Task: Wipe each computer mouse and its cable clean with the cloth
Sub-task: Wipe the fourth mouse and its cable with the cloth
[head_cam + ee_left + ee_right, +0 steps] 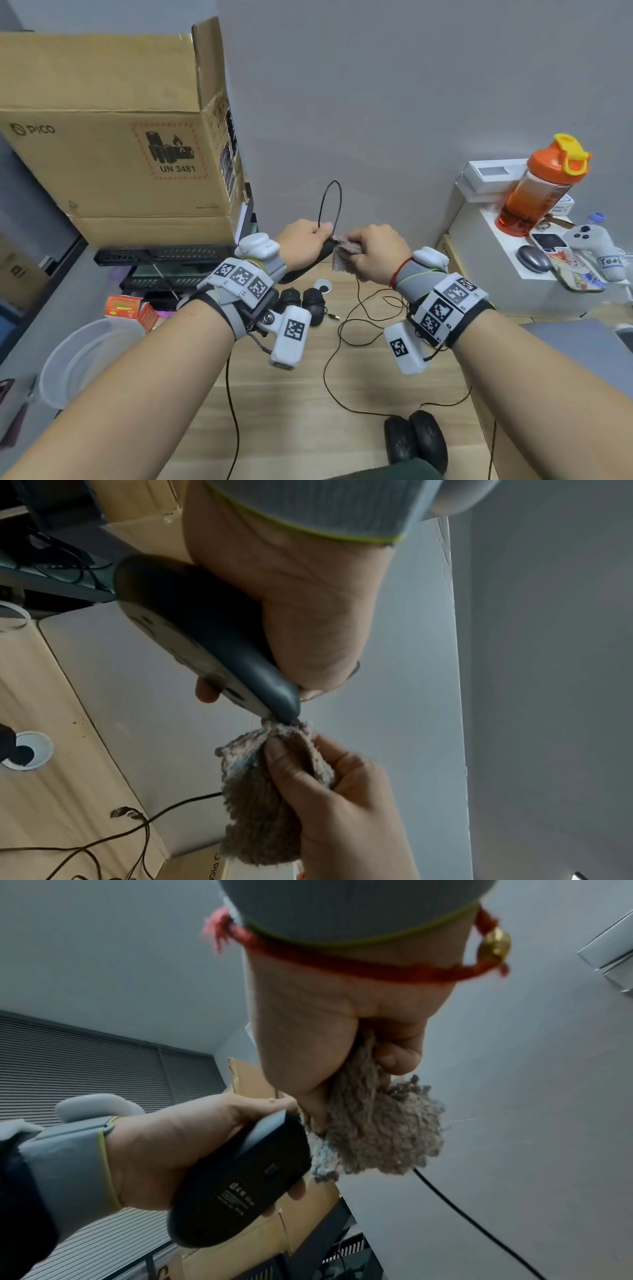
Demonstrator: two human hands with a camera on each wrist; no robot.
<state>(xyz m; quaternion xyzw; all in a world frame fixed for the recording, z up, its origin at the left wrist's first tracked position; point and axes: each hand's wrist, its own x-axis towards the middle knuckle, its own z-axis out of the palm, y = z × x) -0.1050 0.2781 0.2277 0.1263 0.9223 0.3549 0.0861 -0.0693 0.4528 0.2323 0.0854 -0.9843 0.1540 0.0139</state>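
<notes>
My left hand [305,245] grips a black mouse [308,263] in the air above the wooden desk [291,404], its underside facing down and toward me [240,1177]. Its thin black cable [330,202] loops upward from the front tip. My right hand [373,253] pinches a fuzzy brown cloth [346,255] bunched against the mouse's front tip [287,712], where the cable leaves. The cloth [380,1131] hangs from my curled fingers. Two black mice [305,303] lie on the desk under my left wrist, and two more [416,442] sit near the front edge.
A large cardboard box [116,137] stands at the left on black trays [164,255]. Loose cables [359,318] trail over the desk. An orange bottle [544,185], a grey mouse [532,258] and a white controller [596,246] sit on a white box at the right. A clear tub [85,356] is at the left.
</notes>
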